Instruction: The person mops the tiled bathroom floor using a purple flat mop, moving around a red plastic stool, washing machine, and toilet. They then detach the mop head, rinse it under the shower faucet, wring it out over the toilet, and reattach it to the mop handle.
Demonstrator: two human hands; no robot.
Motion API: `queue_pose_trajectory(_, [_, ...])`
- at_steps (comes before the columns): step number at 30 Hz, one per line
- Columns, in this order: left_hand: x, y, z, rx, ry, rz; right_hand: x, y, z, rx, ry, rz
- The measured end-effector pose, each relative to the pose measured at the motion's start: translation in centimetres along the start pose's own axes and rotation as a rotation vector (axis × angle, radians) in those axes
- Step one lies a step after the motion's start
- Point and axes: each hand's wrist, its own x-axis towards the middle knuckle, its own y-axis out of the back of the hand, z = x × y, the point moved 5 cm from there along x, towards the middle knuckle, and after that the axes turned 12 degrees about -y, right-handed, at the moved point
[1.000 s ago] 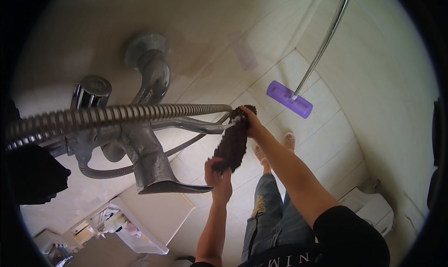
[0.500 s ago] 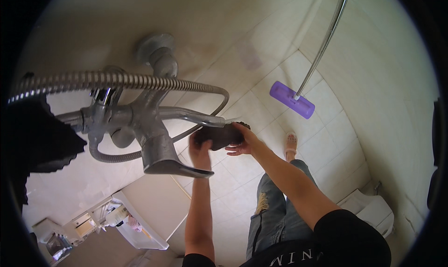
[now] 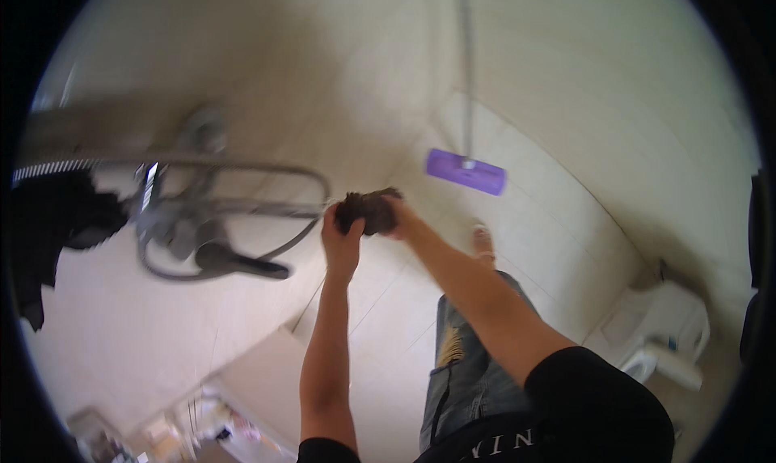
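Observation:
A dark brown, crumpled cloth (image 3: 370,211) is bunched between my two hands, just off the end of the tap's spout. My left hand (image 3: 341,235) grips its left side, thumb across the front. Its right side is in my right hand (image 3: 396,215), whose fingers are partly hidden behind the cloth. The chrome wall tap (image 3: 174,220) is to the left, blurred by motion, with a dark lever (image 3: 242,262) pointing toward my left forearm. A metal shower hose (image 3: 267,169) loops around the spout.
A purple flat mop (image 3: 485,177) stands on the tiled floor (image 3: 396,301) ahead, its pole against the wall. Black cloth with a jagged edge (image 3: 61,220) hangs at far left. A white plastic item (image 3: 659,325) is at lower right. A cluttered shelf (image 3: 218,427) is at lower left.
My hands have drawn closer together, and the cloth has gone from a smoother, longer shape to a crumpled bunch. The view has shifted, so tap and mop appear further left.

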Motion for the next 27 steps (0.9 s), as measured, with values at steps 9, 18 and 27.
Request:
queue_pose_trajectory(9, [-6.3, -12.0, 5.0, -0.031, -0.187, -0.493, -8.5, 8.5, -4.5, 0.200, 0.260, -0.135])
queue_pose_trajectory(18, [-23.8, -28.7, 13.0, -0.110, -0.356, -1.304, -33.1, 26.6, -1.6, 0.283, 0.632, -0.086])
queue_pose_trajectory(27, [-43.7, -52.1, 17.3, -0.494, -0.097, -1.676, -62.6, 42.5, 12.4, 0.695, 1.037, -0.097])
